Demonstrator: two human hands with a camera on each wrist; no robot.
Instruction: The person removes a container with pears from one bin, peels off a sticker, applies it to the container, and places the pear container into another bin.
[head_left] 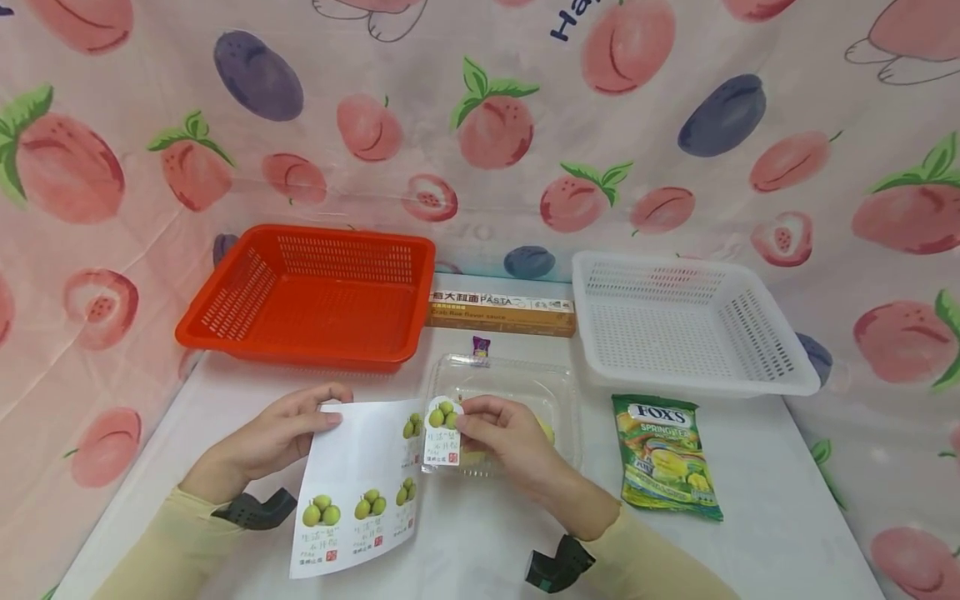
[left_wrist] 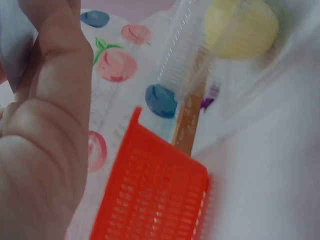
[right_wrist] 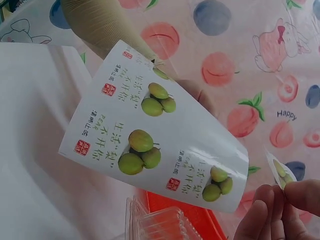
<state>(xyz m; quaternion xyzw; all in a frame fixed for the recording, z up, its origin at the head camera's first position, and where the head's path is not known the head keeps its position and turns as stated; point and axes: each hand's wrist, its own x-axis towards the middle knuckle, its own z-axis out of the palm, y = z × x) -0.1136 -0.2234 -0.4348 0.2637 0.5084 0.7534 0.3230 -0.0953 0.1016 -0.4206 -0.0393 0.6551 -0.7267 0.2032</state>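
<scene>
My left hand [head_left: 281, 433] pinches the top left corner of a white sticker sheet [head_left: 337, 467], which curves as it hangs. Several pear stickers with green print are on it, and its upper left part is blank. Between thumb and fingers my right hand [head_left: 517, 437] holds one pear sticker [head_left: 444, 429], apart from the sheet. Behind that hand stands a clear plastic box [head_left: 517, 375] with something yellow inside, partly hidden by the hand. In the right wrist view the held sticker [right_wrist: 281, 171] shows nearly edge-on, and the sheet [right_wrist: 145, 130] faces the camera.
A red basket [head_left: 300, 342] stands at the back left and a white basket [head_left: 697, 379] at the back right. A pasta box [head_left: 502, 317] lies between them, with a small purple packet [head_left: 481, 345] in front. A green FOX'S bag [head_left: 666, 458] lies at the right.
</scene>
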